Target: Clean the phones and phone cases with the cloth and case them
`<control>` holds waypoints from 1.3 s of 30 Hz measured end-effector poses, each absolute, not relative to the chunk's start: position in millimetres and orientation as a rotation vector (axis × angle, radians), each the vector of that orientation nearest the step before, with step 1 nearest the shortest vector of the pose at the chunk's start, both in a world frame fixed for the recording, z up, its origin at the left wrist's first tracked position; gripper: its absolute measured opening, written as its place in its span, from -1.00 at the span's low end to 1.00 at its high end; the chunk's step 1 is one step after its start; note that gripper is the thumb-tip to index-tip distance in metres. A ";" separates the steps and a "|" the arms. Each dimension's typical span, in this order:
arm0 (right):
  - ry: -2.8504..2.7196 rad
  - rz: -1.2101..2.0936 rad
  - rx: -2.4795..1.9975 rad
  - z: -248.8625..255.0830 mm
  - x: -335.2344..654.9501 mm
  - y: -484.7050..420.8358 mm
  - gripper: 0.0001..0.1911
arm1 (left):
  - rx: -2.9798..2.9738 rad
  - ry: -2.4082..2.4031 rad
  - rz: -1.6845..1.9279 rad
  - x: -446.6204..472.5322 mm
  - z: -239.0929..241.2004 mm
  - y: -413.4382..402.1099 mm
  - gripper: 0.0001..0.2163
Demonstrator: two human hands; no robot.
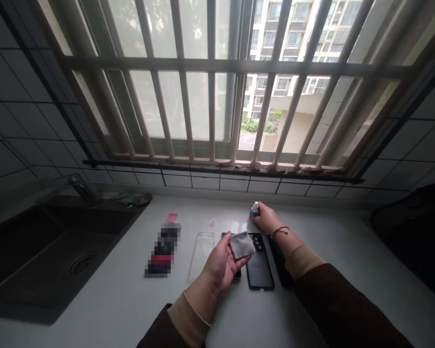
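Note:
My left hand (221,266) is turned palm up, with a folded grey cloth (243,246) held on the fingers under the thumb. In my right hand (268,220) is a small bottle (254,211) with a white top and a coloured label, upright at the counter's back. Just below the hands lies a black phone case (260,273) with camera cutouts. A dark flat object (238,275), mostly hidden, is under my left hand. To the left lies a clear phone case (201,251). Another dark flat thing (278,258) is partly covered by my right forearm.
A small clear cap-like piece (212,222) and a pink packet (171,217) lie farther back. A blurred-out dark and red item (163,253) is on the counter (130,295). The sink (54,309) with a faucet (82,189) is at left, a black bag-like shape (416,232) at right.

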State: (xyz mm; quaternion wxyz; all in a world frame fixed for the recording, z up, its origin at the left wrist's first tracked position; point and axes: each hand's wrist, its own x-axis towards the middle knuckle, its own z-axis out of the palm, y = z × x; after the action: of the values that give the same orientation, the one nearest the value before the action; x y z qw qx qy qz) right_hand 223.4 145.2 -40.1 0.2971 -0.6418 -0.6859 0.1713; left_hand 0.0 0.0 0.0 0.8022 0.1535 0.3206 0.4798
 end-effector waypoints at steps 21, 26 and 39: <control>-1.753 0.540 -1.807 -38.2 223.3 136.8 -0.56 | 0.316 0.703 1.037 -0.5 4.8 0.6 -0.62; -1.728 0.571 -1.766 -15.2 237.0 109.9 -0.32 | 0.316 0.694 1.034 -1.7 8.1 0.4 -0.62; -1.298 1.453 -1.189 10.3 197.5 -9.7 -0.39 | 0.476 0.779 1.079 1.9 7.7 -3.8 -0.80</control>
State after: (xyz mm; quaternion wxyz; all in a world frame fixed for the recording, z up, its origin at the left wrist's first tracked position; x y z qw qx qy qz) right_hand 197.5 -9.7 10.3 0.4162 -0.4736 -0.5171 0.5788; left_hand 1.9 -3.8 7.7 0.7607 0.2188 0.3577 0.4955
